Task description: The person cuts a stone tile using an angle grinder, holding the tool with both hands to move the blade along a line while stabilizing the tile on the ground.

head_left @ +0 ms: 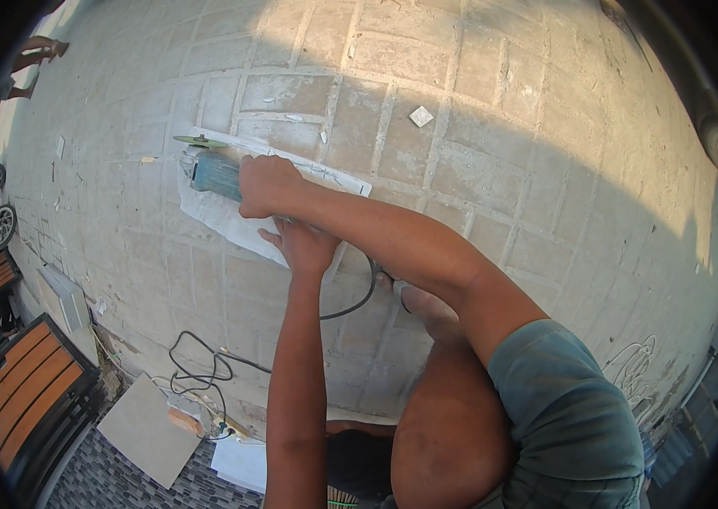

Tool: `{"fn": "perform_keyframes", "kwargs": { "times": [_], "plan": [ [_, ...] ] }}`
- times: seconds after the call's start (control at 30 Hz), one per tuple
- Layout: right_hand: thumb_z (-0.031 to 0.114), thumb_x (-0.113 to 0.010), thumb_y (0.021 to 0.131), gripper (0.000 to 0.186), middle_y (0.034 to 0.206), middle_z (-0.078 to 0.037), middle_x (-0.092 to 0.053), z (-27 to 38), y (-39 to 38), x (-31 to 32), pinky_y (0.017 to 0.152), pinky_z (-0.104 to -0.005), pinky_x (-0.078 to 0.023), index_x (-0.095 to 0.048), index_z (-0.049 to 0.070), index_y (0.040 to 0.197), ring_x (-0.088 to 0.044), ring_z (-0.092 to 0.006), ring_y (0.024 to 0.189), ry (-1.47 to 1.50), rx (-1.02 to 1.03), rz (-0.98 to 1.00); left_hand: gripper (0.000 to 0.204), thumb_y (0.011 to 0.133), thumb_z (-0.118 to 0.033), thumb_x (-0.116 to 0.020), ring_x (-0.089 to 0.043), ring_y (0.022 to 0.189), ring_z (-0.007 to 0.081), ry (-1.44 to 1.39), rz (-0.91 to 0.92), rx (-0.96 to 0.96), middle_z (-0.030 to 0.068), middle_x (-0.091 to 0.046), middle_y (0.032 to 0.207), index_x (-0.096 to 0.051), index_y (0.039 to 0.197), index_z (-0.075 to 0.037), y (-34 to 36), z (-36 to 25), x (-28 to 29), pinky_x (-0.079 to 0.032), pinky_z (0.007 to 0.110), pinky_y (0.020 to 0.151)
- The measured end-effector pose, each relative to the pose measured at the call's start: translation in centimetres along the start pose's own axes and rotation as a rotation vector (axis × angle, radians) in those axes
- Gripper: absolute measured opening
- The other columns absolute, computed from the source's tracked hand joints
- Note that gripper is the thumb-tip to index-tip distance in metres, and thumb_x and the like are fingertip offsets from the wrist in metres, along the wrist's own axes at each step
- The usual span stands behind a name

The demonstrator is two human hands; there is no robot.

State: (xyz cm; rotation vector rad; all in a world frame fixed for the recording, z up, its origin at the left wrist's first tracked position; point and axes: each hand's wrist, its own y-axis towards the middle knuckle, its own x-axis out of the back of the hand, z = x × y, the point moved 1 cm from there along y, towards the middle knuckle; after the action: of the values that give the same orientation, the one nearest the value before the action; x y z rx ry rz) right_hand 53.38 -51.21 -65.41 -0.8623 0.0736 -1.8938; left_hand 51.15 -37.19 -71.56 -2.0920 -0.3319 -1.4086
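Note:
A teal angle grinder [209, 172] with a green disc [198, 141] lies across a white tile [223, 214] on the paved ground. My right hand [264, 185] is shut around the grinder's body, the arm crossing over from the right. My left hand [304, 244] presses flat on the near part of the white tile, just below the right hand. The disc sits at the tile's far left edge, next to a narrow white strip [325, 174]. My bare foot [423, 304] rests on the paving behind the hands.
The grinder's black cord [206, 366] loops over the pavers toward a plug at the lower left. A grey tile [148, 428] and a white tile [240, 462] lie near the bottom. Wooden slatted benches [24, 394] stand at the left. A small tile chip [420, 115] lies farther away.

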Motion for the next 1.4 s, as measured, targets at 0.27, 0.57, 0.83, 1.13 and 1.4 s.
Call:
{"fn": "perform_keyframes", "kwargs": {
  "times": [0.27, 0.57, 0.83, 1.13, 1.4],
  "plan": [
    [0.018, -0.078, 0.071, 0.052, 0.099, -0.025, -0.073, 0.09, -0.38, -0.18, 0.079, -0.0446, -0.06, -0.06, -0.006, 0.113, -0.074, -0.0388, 0.094, 0.024, 0.014, -0.006, 0.094, 0.091, -0.052, -0.069, -0.02, 0.156, 0.0422, 0.026, -0.007, -0.004, 0.0181, -0.031, 0.167, -0.027, 0.162, -0.007, 0.06, 0.48, -0.62, -0.004, 0.081, 0.114],
    [0.018, -0.078, 0.071, 0.053, 0.099, -0.025, -0.073, 0.08, -0.3, -0.13, 0.079, -0.0442, -0.06, -0.059, -0.006, 0.114, -0.074, -0.0386, 0.094, 0.016, 0.01, 0.002, 0.095, 0.091, -0.052, -0.069, -0.017, 0.157, 0.0415, 0.024, -0.018, -0.004, 0.0171, -0.028, 0.168, -0.025, 0.162, -0.007, 0.05, 0.45, -0.43, -0.005, 0.081, 0.115],
    [0.017, -0.077, 0.07, 0.051, 0.095, -0.025, -0.073, -0.14, -0.28, -0.25, 0.077, -0.0441, -0.06, -0.06, -0.007, 0.112, -0.074, -0.0386, 0.09, 0.004, 0.018, -0.012, 0.094, 0.091, -0.051, -0.069, -0.017, 0.157, 0.0419, 0.017, 0.002, 0.007, 0.0166, -0.028, 0.169, -0.025, 0.163, -0.008, 0.01, 0.1, -0.21, -0.005, 0.081, 0.114],
    [0.017, -0.078, 0.066, 0.053, 0.097, -0.023, -0.075, 0.05, -0.42, -0.22, 0.079, -0.0401, -0.061, -0.064, -0.007, 0.111, -0.076, -0.0343, 0.092, -0.004, 0.0, -0.011, 0.098, 0.091, -0.053, -0.069, -0.016, 0.158, 0.0413, 0.045, 0.002, 0.002, 0.0173, -0.025, 0.17, -0.021, 0.164, -0.008, 0.09, 0.53, -0.53, -0.005, 0.081, 0.114],
    [0.016, -0.077, 0.065, 0.049, 0.094, -0.023, -0.075, -0.25, -0.57, -0.42, 0.077, -0.0401, -0.061, -0.065, -0.007, 0.107, -0.076, -0.0342, 0.089, -0.007, 0.015, -0.023, 0.101, 0.091, -0.054, -0.068, -0.012, 0.159, 0.0405, 0.027, 0.003, -0.009, 0.0197, -0.019, 0.171, -0.018, 0.165, -0.009, -0.12, 0.34, -0.32, -0.005, 0.081, 0.115]
  ]
}}
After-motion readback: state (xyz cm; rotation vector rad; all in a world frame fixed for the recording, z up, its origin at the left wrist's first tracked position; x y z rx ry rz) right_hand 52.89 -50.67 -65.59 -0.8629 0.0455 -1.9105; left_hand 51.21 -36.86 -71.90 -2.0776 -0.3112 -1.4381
